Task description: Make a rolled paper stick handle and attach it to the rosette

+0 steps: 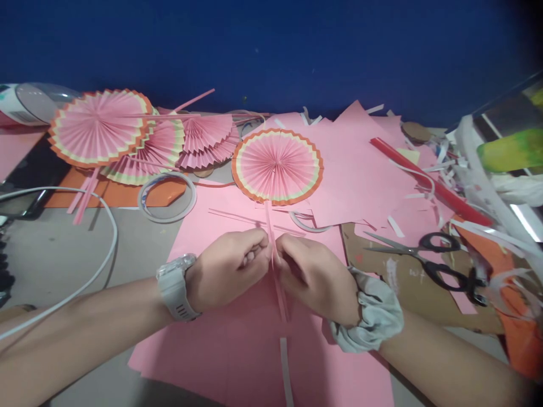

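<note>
Sprawling pink paper (237, 345) covers a seemingly grey table (55, 254).

Dim and cool overall, lit softly from above. Faint, blurry shadows under the white cable (108, 237) at left and beneath the scissors (428, 257) at right. Small white glare near the right edge. Sharpest mid-scene, around the left hand (229, 271) and right hand (316, 280) closed on the pink stem (271, 237). Smeared and bent toward the edges, darkened at the far right corner, with near forearms stretched wide.
</note>
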{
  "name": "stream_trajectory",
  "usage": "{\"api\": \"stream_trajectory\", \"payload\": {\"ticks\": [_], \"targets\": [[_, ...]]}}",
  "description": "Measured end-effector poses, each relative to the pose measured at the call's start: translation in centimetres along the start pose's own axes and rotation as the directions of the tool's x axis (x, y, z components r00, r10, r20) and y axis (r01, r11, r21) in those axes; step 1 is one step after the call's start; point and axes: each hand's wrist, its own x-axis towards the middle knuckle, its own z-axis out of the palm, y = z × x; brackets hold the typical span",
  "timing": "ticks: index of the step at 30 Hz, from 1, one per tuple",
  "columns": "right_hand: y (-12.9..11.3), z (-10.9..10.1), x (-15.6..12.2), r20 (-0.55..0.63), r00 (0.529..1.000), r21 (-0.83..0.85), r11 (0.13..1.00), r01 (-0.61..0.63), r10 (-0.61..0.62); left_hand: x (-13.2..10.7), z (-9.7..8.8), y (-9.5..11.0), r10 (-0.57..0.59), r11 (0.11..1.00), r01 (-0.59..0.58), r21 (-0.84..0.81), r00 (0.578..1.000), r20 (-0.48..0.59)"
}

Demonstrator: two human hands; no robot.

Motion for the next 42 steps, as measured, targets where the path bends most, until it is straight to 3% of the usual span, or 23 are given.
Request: {"api": "stream_trajectory", "payload": {"ticks": [4, 9, 16, 24, 29, 35, 42], "targets": [[0.13, 0.02, -0.10, 0.025, 1.000, 0.011, 1.000, -0.019, 0.019, -0.02, -0.12, 0.16, -0.032, 0.999, 0.031, -0.042, 0.999, -0.042], [0.09, -0.12, -0.06, 0.005, 0.998, 0.076, 0.995, -0.058, 0.057, -0.19, 0.00, 0.07, 0.036, 0.999, -0.037, 0.017, 0.998, 0.045], [-0.04, -0.14, -0.11, -0.023, 0.998, 0.042, 0.997, -0.063, 0.064, -0.27, 0.28, -0.26, 0.067, 0.995, -0.070, 0.065, 0.997, 0.040], [-0.05, -0.19, -0.16, 0.000, 0.998, 0.053, 0.997, -0.060, 0.060, 0.06, 0.08, -0.12, -0.038, 0.999, 0.037, -0.022, 0.998, -0.047], [0.00, -0.32, -0.13, -0.013, 0.995, 0.105, 0.990, -0.099, 0.101, 0.02, 0.12, -0.24, 0.028, 0.998, -0.030, 0.054, 0.999, 0.041], [-0.12, -0.28, -0.07, -0.027, 0.996, 0.042, 0.996, -0.080, 0.082, -0.12, 0.05, -0.44, 0.040, 0.997, -0.043, 0.059, 0.997, 0.061], [-0.08, -0.16, -0.10, 0.031, 0.999, -0.011, 0.999, -0.044, 0.044, 0.14, 0.01, 0.06, -0.073, 0.996, 0.072, -0.044, 0.997, -0.018]]}}
